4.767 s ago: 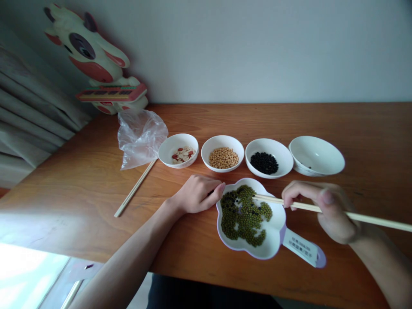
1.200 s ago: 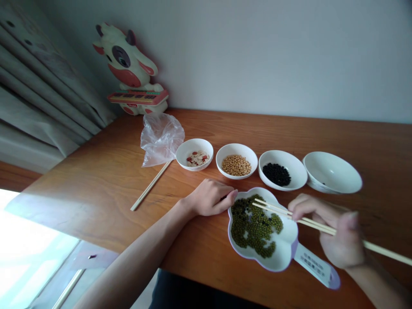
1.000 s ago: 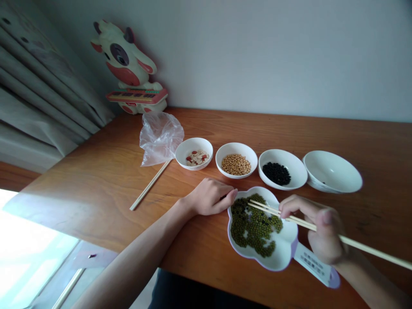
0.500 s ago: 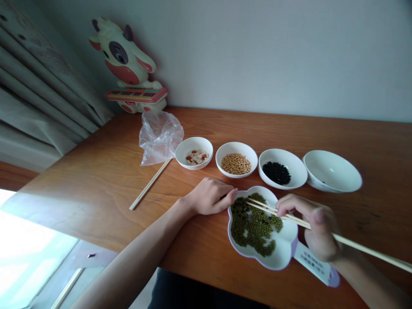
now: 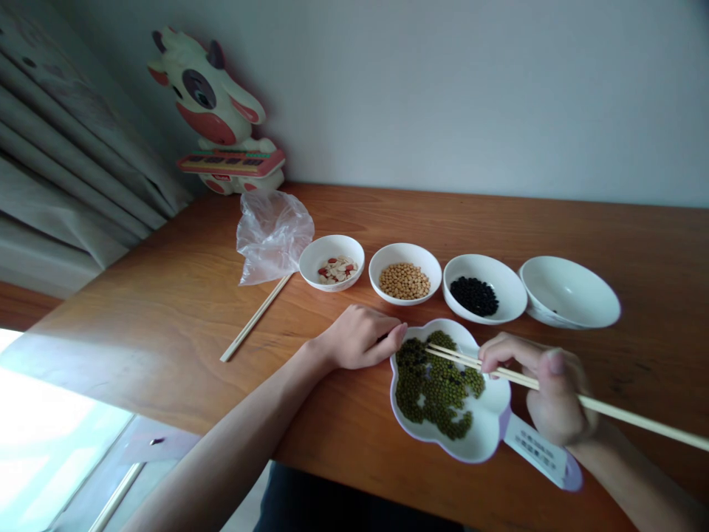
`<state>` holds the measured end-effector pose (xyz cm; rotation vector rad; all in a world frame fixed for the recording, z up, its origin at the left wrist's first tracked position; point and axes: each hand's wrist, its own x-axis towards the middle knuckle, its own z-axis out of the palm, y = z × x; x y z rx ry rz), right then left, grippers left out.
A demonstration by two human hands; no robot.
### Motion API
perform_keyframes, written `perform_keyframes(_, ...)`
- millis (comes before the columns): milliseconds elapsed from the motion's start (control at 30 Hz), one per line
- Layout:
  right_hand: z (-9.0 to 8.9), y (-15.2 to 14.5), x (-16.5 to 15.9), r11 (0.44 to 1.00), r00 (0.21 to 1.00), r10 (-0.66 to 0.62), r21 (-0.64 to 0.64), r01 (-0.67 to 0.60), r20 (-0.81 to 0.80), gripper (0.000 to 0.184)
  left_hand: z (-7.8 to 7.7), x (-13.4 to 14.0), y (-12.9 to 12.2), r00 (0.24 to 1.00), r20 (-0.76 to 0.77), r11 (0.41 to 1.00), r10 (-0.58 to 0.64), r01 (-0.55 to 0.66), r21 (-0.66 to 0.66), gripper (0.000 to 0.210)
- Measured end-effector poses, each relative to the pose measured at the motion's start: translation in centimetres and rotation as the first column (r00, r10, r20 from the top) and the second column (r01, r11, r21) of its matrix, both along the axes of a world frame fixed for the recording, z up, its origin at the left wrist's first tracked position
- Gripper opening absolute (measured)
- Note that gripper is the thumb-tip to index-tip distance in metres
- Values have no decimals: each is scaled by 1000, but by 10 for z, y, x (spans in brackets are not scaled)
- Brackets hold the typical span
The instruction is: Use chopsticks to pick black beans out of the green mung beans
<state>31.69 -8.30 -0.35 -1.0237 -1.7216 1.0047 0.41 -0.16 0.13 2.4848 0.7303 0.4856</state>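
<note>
My right hand point(image 5: 554, 384) grips a pair of chopsticks point(image 5: 509, 377), their tips touching green mung beans point(image 5: 437, 391) near the back left of a flower-shaped white dish point(image 5: 487, 436) with a lilac edge and a labelled handle. A few black beans show among the green ones. My left hand point(image 5: 365, 338) lies on the table with fingers curled, its thumb on the dish's left rim; the fingertips are hidden. Behind the dish, the nearest bowl point(image 5: 512, 309) holds black beans point(image 5: 474, 295).
Other white bowls hold yellow soybeans point(image 5: 404, 281) and pale and red flat pieces point(image 5: 337, 270); the rightmost bowl point(image 5: 587, 295) has a dark speck inside. Another pair of chopsticks point(image 5: 256, 318), a clear plastic bag point(image 5: 274, 233) and a cow toy keyboard point(image 5: 221, 118) are at left.
The view has shifted slightly. My right hand has tilted a little, and the rear ends of its chopsticks sit closer together. My left hand stays at the dish's rim.
</note>
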Motion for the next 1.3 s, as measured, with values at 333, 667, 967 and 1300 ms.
perform_keyframes(333, 4, 0, 10, 998, 1000, -10, -69, 11, 14, 79, 0, 0, 0, 1000, -4, 1000, 0, 0, -1, 44)
perform_keyframes(667, -1, -1, 7, 998, 997, 12, -68, -7, 71, 74, 1, 1, 0, 1000, 11, 1000, -12, 12, -9, 43)
perform_keyframes(967, -1, -1, 9, 996, 997, 31, -80, -26, 71, 79, -1, 0, 0, 1000, 15, 1000, -6, 6, 1, 43)
perform_keyframes(1300, -2, -1, 6, 1000, 1000, 26, 5, -26, 16, 68, 0, 1, 0, 999, 29, 1000, -13, 13, -8, 43)
